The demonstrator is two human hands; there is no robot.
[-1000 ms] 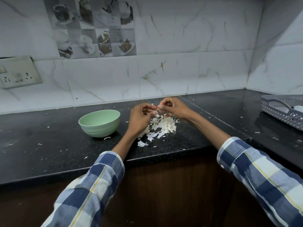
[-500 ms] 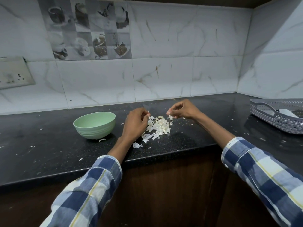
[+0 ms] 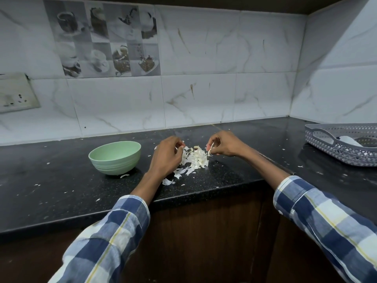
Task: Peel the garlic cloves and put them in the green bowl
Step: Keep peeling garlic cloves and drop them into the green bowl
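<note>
now your right hand [image 3: 224,144] pinches a strip of garlic skin [image 3: 210,150] at the right edge of the peel pile [image 3: 194,158]. your left hand [image 3: 166,156] is curled at the pile's left edge; what it holds, you cannot tell. the green bowl [image 3: 114,157] sits just left of that hand on the black counter [image 3: 61,180]. a grey basket [image 3: 342,144] stands well apart, far right.

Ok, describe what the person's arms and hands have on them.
Both arms wear long checked shirt sleeves in dark blue, pale blue and white, with thin yellow lines running through the check. The left sleeve and right sleeve each end in a cuff partway up the forearm, leaving the lower forearms bare. The left hand and right hand are bare: no gloves, and no rings or watch show.
</note>
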